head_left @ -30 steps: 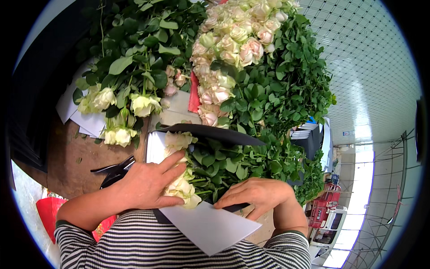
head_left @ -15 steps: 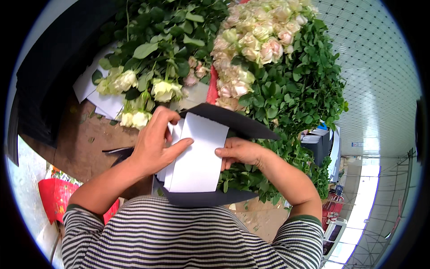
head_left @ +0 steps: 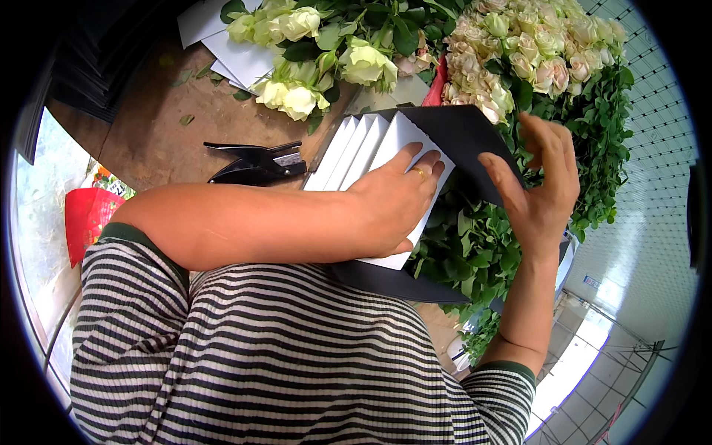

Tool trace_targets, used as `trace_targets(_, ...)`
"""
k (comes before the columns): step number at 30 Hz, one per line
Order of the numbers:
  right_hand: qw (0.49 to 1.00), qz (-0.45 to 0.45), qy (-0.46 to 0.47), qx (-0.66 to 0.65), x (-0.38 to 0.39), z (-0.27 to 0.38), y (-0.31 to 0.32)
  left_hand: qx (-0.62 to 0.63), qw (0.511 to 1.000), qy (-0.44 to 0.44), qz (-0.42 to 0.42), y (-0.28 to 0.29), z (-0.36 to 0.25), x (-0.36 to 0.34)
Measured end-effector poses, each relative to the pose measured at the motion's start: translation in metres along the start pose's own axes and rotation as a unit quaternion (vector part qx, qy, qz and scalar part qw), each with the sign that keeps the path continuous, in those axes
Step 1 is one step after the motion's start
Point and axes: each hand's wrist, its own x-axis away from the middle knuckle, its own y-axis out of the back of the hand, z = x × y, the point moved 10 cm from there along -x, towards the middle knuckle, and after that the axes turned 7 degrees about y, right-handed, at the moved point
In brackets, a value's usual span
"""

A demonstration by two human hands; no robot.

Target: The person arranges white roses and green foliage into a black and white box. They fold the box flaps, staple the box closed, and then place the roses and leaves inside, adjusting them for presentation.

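Head view: we see both hands apart, bare, above a smooth brown tabletop (head_left: 174, 152).
Left hand (head_left: 389, 200): palm down, fingers spread on the white pleated paper (head_left: 360, 144); nothing clamped.
Paper: crisp accordion ridges, between two flaps of matte black sheet (head_left: 463, 137), just left of green leaves (head_left: 475, 245).
Right hand (head_left: 545, 182): raised, fingers curved, thumb apart from them; we can't tell if the thumb touches the upper flap.
Black hand tool (head_left: 256, 163): long-handled, shiny metal part, beyond the left forearm.
Roses (head_left: 367, 65): ruffled, cream-green, above the paper.
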Motion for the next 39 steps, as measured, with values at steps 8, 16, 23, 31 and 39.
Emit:
trace_targets(8, 0.993, 0.102, -0.03, -0.055, 0.055, -0.001, -0.039, 0.042, 0.998, 0.009, -0.042, 0.002, 0.002, 0.001)
trace_targets(16, 0.993, 0.106, 0.055, -0.024, 0.078, 0.041, -0.055, 0.115, 0.99, -0.035, -0.073, 0.016, 0.003, 0.011)
trace_targets(23, 0.989, 0.126, 0.069, -0.026, 0.087, 0.05, -0.067, 0.274, 0.95, -0.118, -0.086, 0.035, 0.022, 0.05)
trace_targets(31, 0.99, 0.12, 0.065, -0.02, 0.098, 0.051, -0.073, 0.63, 0.704, 0.316, 0.093, -0.014, 0.098, 0.06)
trace_targets(39, 0.992, 0.11, 0.058, -0.037, 0.107, 0.052, -0.072, 0.652, 0.67, 0.325, 0.139, -0.038, 0.085, 0.049)
